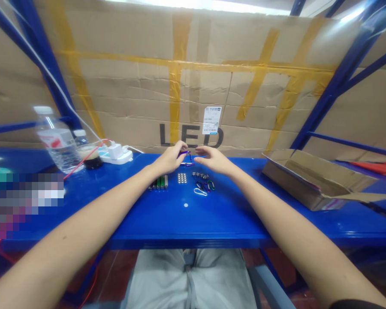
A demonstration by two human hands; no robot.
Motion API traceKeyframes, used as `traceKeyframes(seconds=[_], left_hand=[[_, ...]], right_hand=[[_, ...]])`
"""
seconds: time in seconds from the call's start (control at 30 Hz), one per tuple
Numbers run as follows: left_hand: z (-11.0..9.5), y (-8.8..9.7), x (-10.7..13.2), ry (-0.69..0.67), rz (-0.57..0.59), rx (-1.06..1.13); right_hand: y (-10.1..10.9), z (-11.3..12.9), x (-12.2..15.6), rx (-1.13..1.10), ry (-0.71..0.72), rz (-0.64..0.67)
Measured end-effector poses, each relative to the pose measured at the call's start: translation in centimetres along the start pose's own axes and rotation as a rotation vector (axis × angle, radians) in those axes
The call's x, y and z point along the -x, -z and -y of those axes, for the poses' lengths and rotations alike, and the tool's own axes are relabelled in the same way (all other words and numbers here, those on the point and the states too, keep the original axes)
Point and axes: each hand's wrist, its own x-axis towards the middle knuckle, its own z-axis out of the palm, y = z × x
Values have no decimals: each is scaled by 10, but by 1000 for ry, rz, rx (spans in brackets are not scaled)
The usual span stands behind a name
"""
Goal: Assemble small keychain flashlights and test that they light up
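My left hand is closed on a slim purple metal piece at the back of the blue table; its exact kind is too small to tell. Just across from it, my right hand is held with its thumb and fingers apart and nothing between them. Another slim purple piece lies below the gap between the hands. Near my left wrist stands a row of green and grey tubes, partly hidden. Round silver button cells form a grid beside them. Small metal parts and several coloured carabiners lie nearer my right hand.
An open cardboard box sits on the right of the blue table. On the left are a water bottle, a dark-liquid cup and a white power strip. A large taped cardboard sheet rises behind.
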Motion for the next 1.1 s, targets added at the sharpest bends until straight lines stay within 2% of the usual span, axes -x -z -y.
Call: traceKeyframes(seconds=[0.13, 0.27, 0.47, 0.63, 0.7, 0.8, 0.93, 1.1], left_hand=[[-18, -2, 1, -79, 30, 12], [-28, -4, 2, -98, 55, 1], [-32, -4, 2, -92, 46, -4], [-32, -5, 1, -98, 26, -2], [-31, -5, 0, -108, 8, -29], [-28, -4, -1, -80, 14, -91], [-29, -6, 1, 22, 30, -99], [-27, -11, 0, 150, 3, 125]], right_hand=[[2, -1, 1, -236, -101, 142], [7, -1, 4, -335, -213, 251], [5, 4, 5, -405, -219, 197], [5, 0, 5, -496, -219, 281], [7, -1, 5, -510, -237, 259], [8, 0, 4, -480, -241, 204], [6, 5, 3, -292, -166, 145], [3, 6, 3, -49, 0, 26]])
